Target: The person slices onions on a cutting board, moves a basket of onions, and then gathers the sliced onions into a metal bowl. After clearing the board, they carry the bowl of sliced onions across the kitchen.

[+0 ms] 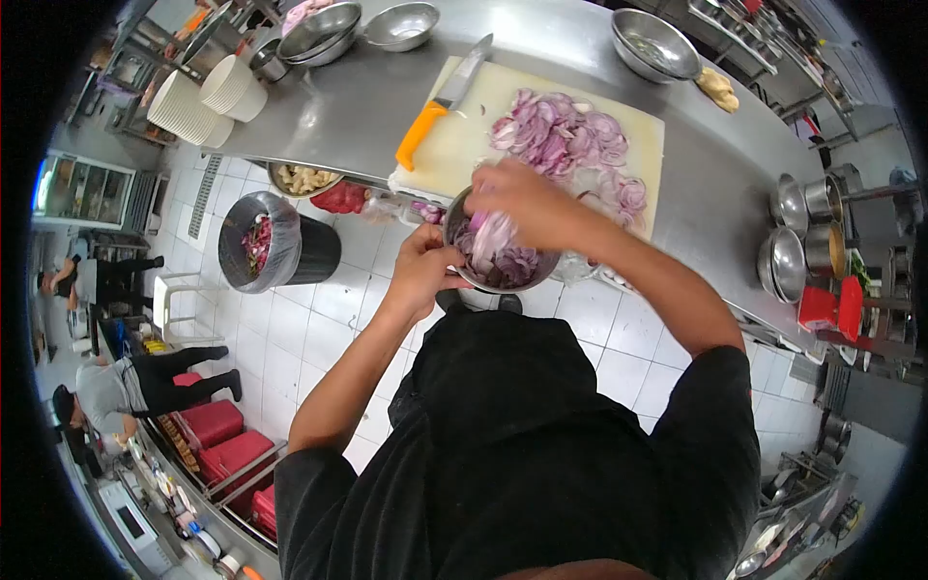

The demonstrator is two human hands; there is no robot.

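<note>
My left hand (425, 269) is closed on the rim of a metal bowl (512, 287), held at the table's front edge. Sliced red onion (510, 263) lies in the bowl. Above it, my right hand (527, 205) is curled palm down around some onion slices, which show pale and blurred below the fingers. A white cutting board (561, 85) on the steel table carries a spread pile of sliced red onion (556, 130). Left of the pile, a knife with an orange handle (421, 135) lies on the board.
A lined bin (314, 249) with onion scraps stands on the floor to the left. Metal bowls (401, 27), (657, 48) and stacked white tubs (235, 89) stand on the steel table (333, 121). Under the table edge is a bowl of ginger (304, 180). Two people work at far left.
</note>
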